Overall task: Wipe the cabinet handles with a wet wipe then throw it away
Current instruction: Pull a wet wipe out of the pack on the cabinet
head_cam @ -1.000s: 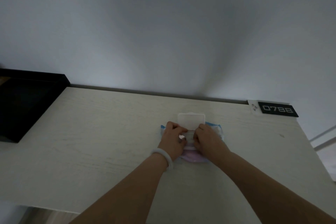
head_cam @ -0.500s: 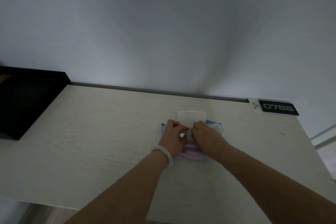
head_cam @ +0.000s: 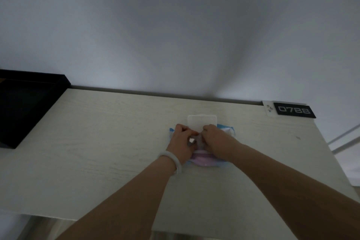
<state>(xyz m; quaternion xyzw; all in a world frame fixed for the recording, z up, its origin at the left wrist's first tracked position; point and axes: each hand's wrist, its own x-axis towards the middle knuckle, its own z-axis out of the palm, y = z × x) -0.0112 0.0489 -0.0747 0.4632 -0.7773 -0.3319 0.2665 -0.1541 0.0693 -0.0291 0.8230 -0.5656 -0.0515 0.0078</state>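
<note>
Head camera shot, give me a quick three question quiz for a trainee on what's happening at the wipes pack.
1. True or false: the flip lid of the wet wipes pack stands open.
2. Which wrist wears the pale bracelet? A left, B right.
3. Fill in: the plaque at the cabinet top's far right corner reads ____.

Key: 1 true. 2 A; the left hand and right hand both work at the pack's opening, fingers curled there. 3 0788.
</note>
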